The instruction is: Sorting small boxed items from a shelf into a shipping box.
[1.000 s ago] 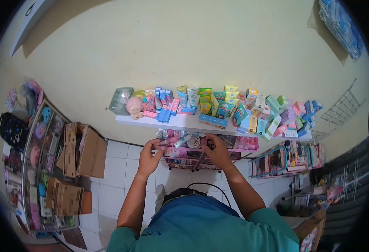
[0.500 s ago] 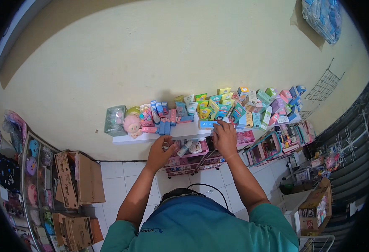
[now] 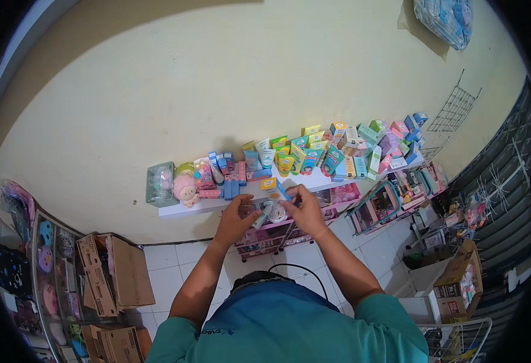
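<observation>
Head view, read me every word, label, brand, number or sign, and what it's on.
Orange-and-white box in the right hand: print too small to read.
Teal shirt: small dark lettering on the chest, not copied out.
Squeeze tubes on the white shelf: labels too small to read.
Open carton at left: dark print, too blurred.
Open carton at right: printed panels, too blurred.

Box [image 3: 272, 188] in right hand [image 3: 306, 212], tubes [image 3: 285, 164] behind

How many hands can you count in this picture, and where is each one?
2. The left hand is near the front edge of the white shelf; the right hand holds an orange, white and blue box. No others show.
</observation>
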Tool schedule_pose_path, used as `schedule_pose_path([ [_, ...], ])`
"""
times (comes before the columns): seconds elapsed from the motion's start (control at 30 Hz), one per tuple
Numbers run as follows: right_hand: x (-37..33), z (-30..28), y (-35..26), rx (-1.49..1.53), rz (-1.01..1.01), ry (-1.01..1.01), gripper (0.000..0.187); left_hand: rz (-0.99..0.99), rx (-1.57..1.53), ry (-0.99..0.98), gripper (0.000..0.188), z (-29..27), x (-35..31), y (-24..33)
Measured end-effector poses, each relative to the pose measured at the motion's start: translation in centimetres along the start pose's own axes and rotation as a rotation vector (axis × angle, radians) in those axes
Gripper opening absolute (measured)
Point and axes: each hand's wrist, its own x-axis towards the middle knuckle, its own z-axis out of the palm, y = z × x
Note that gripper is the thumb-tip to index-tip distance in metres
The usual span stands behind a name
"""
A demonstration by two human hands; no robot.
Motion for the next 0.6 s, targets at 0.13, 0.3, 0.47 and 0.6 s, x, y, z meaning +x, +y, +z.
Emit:
schedule_pose_path([
  [0.13,-2.0,4.0,1.3,0.769,0.183,-0.095,0.029,0.046,-0.212,-0.077,0.054,1.3,0.3,-0.2],
  [0.3,-3.1,5.0,1.0,0.702,0.246,-0.262,0.026,-0.063,-0.215,-0.040,0.042,0.5,-0.9,-0.7],
  [0.47,-1.0,5.0,0.7,0.601,0.273,-0.450,0.027,-0.049,-0.208,0.099,0.038,-2.0,-2.8,-1.9],
  [0.6,2.5,7.0,-1.3,0.079,-0.233,-0.167,0.038,-0.002,-0.175,0.279,0.033,-5.1,-4.2,-2.2],
])
